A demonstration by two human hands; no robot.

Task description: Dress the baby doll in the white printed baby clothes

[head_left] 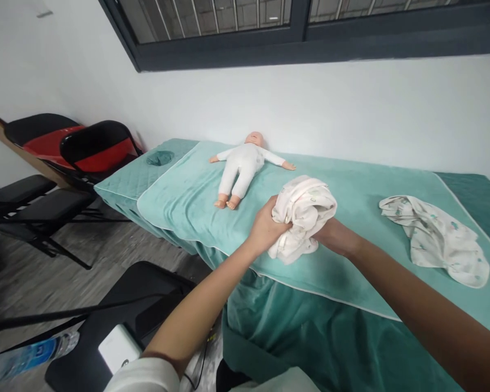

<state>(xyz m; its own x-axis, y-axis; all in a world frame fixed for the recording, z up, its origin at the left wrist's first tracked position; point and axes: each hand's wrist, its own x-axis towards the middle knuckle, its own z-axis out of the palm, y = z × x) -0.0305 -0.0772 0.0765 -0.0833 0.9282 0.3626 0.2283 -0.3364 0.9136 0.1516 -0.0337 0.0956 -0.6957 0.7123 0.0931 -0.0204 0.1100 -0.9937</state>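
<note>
A bunched white cloth (304,212) with a faint print hangs above the green bed, gripped between my two hands. My left hand (267,226) closes on its left side, thumb pressed into the folds. On the other side my right hand (330,235) holds the cloth from behind and below, most of its fingers hidden by it. Beyond my hands a baby doll (245,163) in a white suit lies on its back, arms spread, feet toward me. To the right lies a second white cloth (443,237) with small green prints, crumpled.
A green sheet (363,190) covers the bed, which has a face hole (160,158) at its left end and stands against the wall below a window. Black and red folding chairs (102,144) stand left. Near me, a black chair (147,283) bears a white box (120,348) and a water bottle (36,354).
</note>
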